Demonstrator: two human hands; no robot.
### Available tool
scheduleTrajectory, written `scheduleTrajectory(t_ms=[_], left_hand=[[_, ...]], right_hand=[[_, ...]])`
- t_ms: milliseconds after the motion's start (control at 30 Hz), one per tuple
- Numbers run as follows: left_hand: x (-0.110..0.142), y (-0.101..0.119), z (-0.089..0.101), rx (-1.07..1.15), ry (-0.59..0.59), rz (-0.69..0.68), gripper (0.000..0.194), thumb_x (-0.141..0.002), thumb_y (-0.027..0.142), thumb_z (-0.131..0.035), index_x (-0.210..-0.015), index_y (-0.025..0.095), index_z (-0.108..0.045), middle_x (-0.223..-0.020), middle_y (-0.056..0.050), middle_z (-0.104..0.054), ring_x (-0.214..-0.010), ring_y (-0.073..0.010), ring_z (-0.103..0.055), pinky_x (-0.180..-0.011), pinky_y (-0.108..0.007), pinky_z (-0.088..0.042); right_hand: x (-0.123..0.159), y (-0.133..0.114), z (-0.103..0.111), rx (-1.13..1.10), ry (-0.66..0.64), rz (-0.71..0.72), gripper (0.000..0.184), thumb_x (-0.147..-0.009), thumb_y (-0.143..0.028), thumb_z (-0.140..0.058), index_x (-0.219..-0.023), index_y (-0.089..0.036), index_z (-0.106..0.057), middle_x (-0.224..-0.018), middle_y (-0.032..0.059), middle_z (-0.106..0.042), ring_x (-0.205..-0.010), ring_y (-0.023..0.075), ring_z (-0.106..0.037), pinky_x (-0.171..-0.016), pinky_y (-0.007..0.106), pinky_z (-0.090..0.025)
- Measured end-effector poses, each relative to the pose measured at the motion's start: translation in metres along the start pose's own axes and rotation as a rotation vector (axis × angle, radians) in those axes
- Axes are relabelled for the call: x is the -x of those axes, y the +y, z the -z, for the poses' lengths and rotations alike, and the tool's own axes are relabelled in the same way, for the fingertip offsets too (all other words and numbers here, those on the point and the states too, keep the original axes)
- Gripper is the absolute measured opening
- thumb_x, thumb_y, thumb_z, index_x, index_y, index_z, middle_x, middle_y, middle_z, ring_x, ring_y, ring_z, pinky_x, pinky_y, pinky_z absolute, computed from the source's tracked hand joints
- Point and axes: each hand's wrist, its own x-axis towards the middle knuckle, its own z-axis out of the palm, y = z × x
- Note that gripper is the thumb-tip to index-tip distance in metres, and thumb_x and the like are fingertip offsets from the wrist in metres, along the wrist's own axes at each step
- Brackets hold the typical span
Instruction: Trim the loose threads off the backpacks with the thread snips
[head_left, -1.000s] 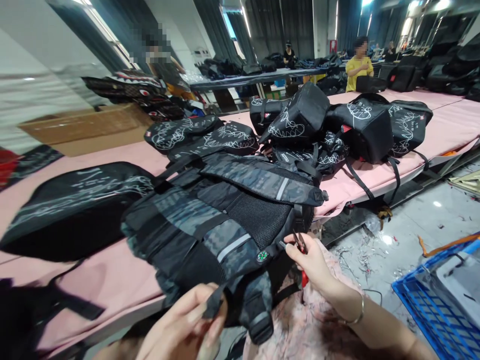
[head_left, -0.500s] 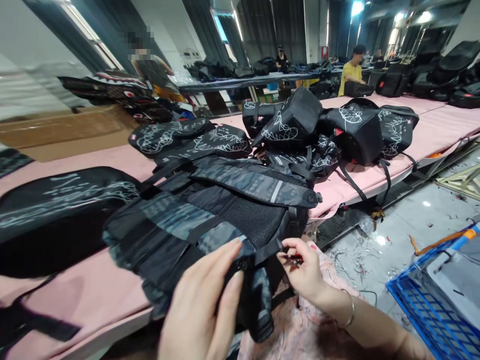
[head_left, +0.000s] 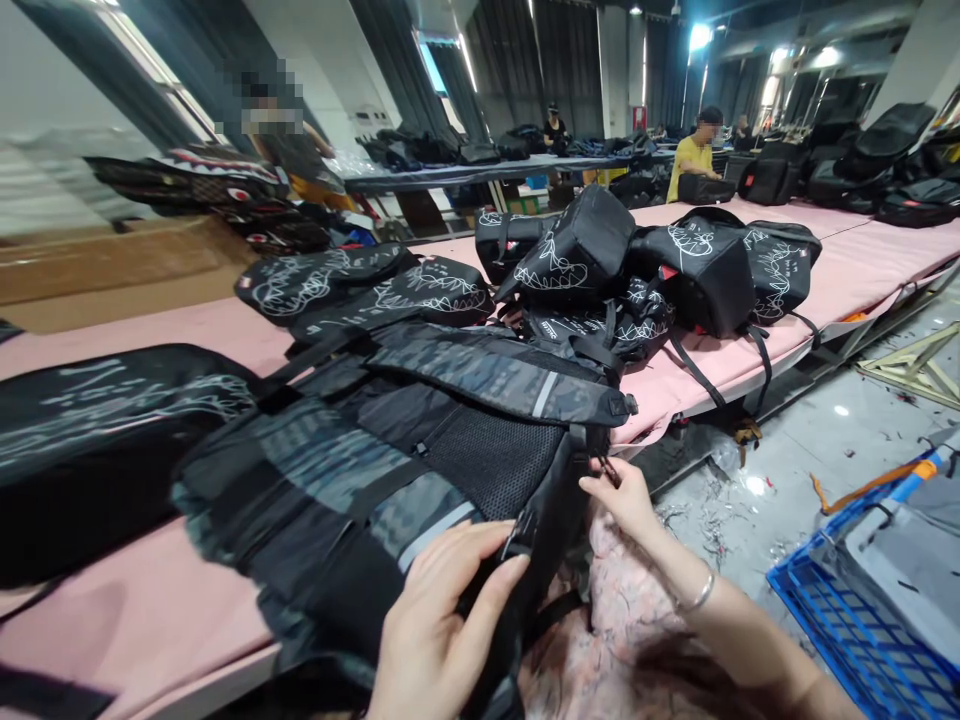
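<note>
A camouflage backpack (head_left: 502, 465) lies on the pink-covered table, its mesh back panel facing up. My left hand (head_left: 446, 615) is closed around the lower end of its near shoulder strap (head_left: 435, 510), thumb and fingers pinching close to the buckle. Much of what it grips is hidden behind the fingers. At the bag's lower right edge, my right hand (head_left: 630, 500) holds small thread snips (head_left: 609, 470), their dark blades poking up past the fingers. Its fingertips are beside the black webbing there; whether they touch it I cannot tell.
Black bags with white line drawings (head_left: 570, 245) are piled beyond the backpack, and another black bag (head_left: 112, 430) lies at left. A cardboard box (head_left: 127, 265) stands at back left. On the floor at right is a blue crate (head_left: 832, 620). Co-workers (head_left: 694, 160) are farther back.
My left hand has let go of the strap's loose end and moved up and right to the strap near the buckle. My right hand has shifted slightly up and right with the snips; the view has turned.
</note>
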Motion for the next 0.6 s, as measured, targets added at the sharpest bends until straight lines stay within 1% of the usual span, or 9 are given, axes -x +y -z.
scheduleTrajectory(t_ms=[67, 133, 200, 267, 333, 433, 500, 600], left_hand=[[0.002, 0.001, -0.002, -0.010, 0.009, -0.005, 0.020, -0.077, 0.033, -0.058, -0.093, 0.023, -0.065, -0.091, -0.004, -0.069, -0.089, -0.0215, -0.062, -0.088, -0.036, -0.047], [0.003, 0.003, -0.004, -0.020, 0.011, -0.018, 0.019, -0.077, 0.031, -0.058, -0.093, 0.023, -0.065, -0.091, -0.004, -0.069, -0.089, -0.0214, -0.062, -0.089, -0.037, -0.046], [0.004, 0.005, -0.006, -0.023, 0.012, -0.022, 0.018, -0.077, 0.030, -0.058, -0.092, 0.023, -0.066, -0.090, -0.005, -0.070, -0.088, -0.0217, -0.063, -0.090, -0.039, -0.046], [0.006, 0.008, -0.009, -0.023, 0.016, -0.002, 0.017, -0.078, 0.031, -0.057, -0.090, 0.023, -0.066, -0.089, -0.005, -0.070, -0.087, -0.0223, -0.063, -0.090, -0.040, -0.045], [0.007, 0.010, -0.011, -0.026, 0.038, 0.024, 0.019, -0.078, 0.032, -0.057, -0.091, 0.022, -0.066, -0.089, -0.006, -0.070, -0.087, -0.0226, -0.063, -0.090, -0.041, -0.045], [0.008, 0.011, -0.013, -0.026, 0.077, 0.046, 0.020, -0.078, 0.032, -0.057, -0.091, 0.021, -0.067, -0.088, -0.006, -0.070, -0.086, -0.0222, -0.063, -0.088, -0.040, -0.046], [0.008, 0.012, -0.014, -0.030, 0.088, 0.049, 0.019, -0.078, 0.031, -0.057, -0.091, 0.021, -0.066, -0.087, -0.005, -0.070, -0.084, -0.0214, -0.063, -0.087, -0.039, -0.047], [0.010, 0.012, -0.016, -0.049, 0.100, 0.052, 0.017, -0.078, 0.030, -0.056, -0.089, 0.021, -0.066, -0.083, -0.005, -0.069, -0.081, -0.0205, -0.063, -0.085, -0.037, -0.047]], right_hand=[[0.005, -0.006, -0.005, -0.094, -0.074, -0.086, 0.031, -0.053, -0.036, -0.076, -0.064, -0.014, -0.057, -0.049, -0.0085, -0.039, -0.046, 0.0044, -0.031, -0.043, 0.019, -0.025], [0.017, -0.018, -0.011, -0.312, -0.210, -0.209, 0.034, -0.058, -0.040, -0.075, -0.064, -0.016, -0.052, -0.047, -0.0106, -0.032, -0.041, 0.0023, -0.023, -0.039, 0.017, -0.017], [0.029, -0.032, -0.017, -0.569, -0.328, -0.343, 0.037, -0.060, -0.040, -0.075, -0.065, -0.017, -0.046, -0.047, -0.0126, -0.026, -0.039, 0.0010, -0.015, -0.037, 0.016, -0.010], [0.039, -0.044, -0.023, -0.718, -0.365, -0.428, 0.041, -0.059, -0.035, -0.078, -0.065, -0.019, -0.041, -0.046, -0.0133, -0.024, -0.038, 0.0007, -0.013, -0.036, 0.015, -0.008], [0.046, -0.049, -0.030, -0.778, -0.376, -0.480, 0.043, -0.057, -0.031, -0.080, -0.066, -0.019, -0.040, -0.046, -0.0135, -0.025, -0.038, 0.0005, -0.014, -0.036, 0.015, -0.009], [0.054, -0.050, -0.039, -0.788, -0.401, -0.518, 0.043, -0.058, -0.031, -0.080, -0.068, -0.019, -0.040, -0.046, -0.0137, -0.025, -0.038, 0.0003, -0.014, -0.035, 0.014, -0.009], [0.058, -0.049, -0.042, -0.762, -0.404, -0.514, 0.043, -0.058, -0.032, -0.080, -0.068, -0.019, -0.040, -0.047, -0.0136, -0.025, -0.037, -0.0001, -0.014, -0.036, 0.014, -0.010], [0.062, -0.048, -0.043, -0.706, -0.397, -0.448, 0.042, -0.058, -0.033, -0.080, -0.067, -0.018, -0.041, -0.048, -0.0133, -0.026, -0.037, -0.0009, -0.014, -0.036, 0.015, -0.009]])
